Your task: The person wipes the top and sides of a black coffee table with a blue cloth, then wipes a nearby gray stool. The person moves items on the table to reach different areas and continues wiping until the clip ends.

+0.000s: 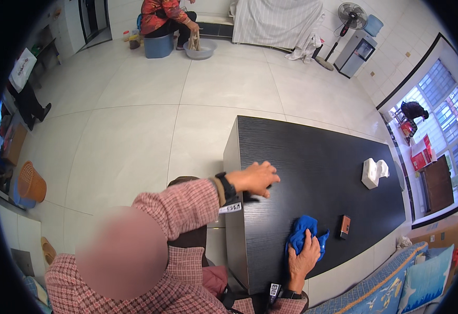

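My left hand [257, 179] hovers over the near left edge of the black wood-grain table [311, 157], its fingers spread and nothing in them. A dark shadow falls on the tabletop just below it. My right hand [304, 254] presses a crumpled blue cloth [304, 231] against the tabletop, fingers and thumb gripping its folds. Beyond the cloth lies a small orange-brown and black box [345, 227]. Toward the table's far end stands a white tissue pack [371, 173] with a tissue sticking out.
A blue patterned sofa [370, 278] runs along the table's right side. Across the tiled floor, a person [164, 17] sits on a blue box holding cloth over a plastic basin [200, 50]. Another person [27, 98] stands at the left, near an orange basket [32, 182].
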`<state>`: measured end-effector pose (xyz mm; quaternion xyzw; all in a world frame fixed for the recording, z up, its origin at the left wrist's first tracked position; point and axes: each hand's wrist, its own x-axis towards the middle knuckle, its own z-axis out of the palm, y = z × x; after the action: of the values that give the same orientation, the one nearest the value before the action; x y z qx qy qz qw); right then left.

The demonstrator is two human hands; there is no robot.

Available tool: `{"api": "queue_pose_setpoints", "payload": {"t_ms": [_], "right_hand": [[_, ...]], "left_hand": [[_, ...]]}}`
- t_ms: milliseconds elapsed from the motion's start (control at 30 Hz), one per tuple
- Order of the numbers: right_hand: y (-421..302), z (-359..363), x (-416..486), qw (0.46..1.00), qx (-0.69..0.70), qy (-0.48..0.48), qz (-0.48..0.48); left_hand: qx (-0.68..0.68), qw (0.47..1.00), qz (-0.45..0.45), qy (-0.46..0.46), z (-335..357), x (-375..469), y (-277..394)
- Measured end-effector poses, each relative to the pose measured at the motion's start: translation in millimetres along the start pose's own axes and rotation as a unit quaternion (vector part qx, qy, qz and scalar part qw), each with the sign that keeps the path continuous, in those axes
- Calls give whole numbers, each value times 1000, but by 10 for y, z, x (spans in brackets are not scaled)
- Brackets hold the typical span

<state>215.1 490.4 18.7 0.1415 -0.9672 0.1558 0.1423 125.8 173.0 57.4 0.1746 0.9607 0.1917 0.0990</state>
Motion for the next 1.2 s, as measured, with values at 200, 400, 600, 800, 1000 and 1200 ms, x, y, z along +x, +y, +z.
{"api": "queue_pose_setpoints", "payload": {"t_ms": [200, 400, 600, 800, 1000, 1200], "right_hand": [[-22, -15, -15, 1000, -11, -10, 1], [-13, -15, -32, 1000, 0, -4, -12], [-62, -90, -10, 999, 0, -33, 31], [-147, -272, 60, 996, 39, -73, 15], [-365, -403, -93, 992, 54, -104, 54], [-699, -385, -264, 986, 40, -123, 107]], "left_hand": [[89, 990, -96, 57, -440, 537, -540], [28, 965, -238, 106, -528, 866, -1272], [-6, 967, -229, 113, -456, 922, -1499], [3, 966, -238, 101, -489, 931, -1521], [33, 969, -231, 86, -487, 991, -1596], [46, 974, -207, 83, -471, 973, -1629]]}}
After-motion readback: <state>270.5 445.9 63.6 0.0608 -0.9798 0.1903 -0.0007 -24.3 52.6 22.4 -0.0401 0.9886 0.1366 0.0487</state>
